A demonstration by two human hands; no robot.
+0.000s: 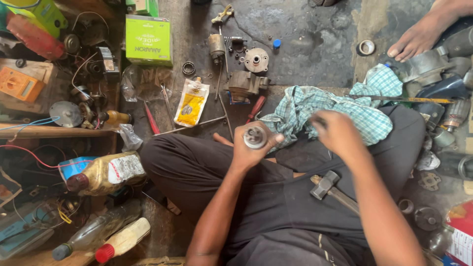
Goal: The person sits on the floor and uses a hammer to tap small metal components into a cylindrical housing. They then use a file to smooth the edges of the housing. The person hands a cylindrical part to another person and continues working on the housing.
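Nearest to us, a hammer [327, 186] lies across our lap, its head resting on the dark trousers just below our right forearm. Our left hand [253, 147] is clenched around a small round metal part [255, 136], held upright above our crossed legs with its open end facing up. Our right hand [337, 132] hovers just beside it, blurred; its fingers are curled, but we cannot tell whether they grip anything. Behind both hands a checked cloth [340, 111] is draped over our right knee.

To our left, a yellowish oil bottle [106, 172] with a dark cap lies on its side, and 2 more bottles lie near it, 1 with a red cap [123, 240].

Further out on the stained floor we see a red-handled screwdriver [256, 108], a yellow pouch [191, 102] and a bulky metal housing [245, 84]. Beyond that sit a round metal plate [256, 60] and a green box [148, 40]. At the far right, another person's bare foot [419, 38] rests near a roll of tape [365, 47].
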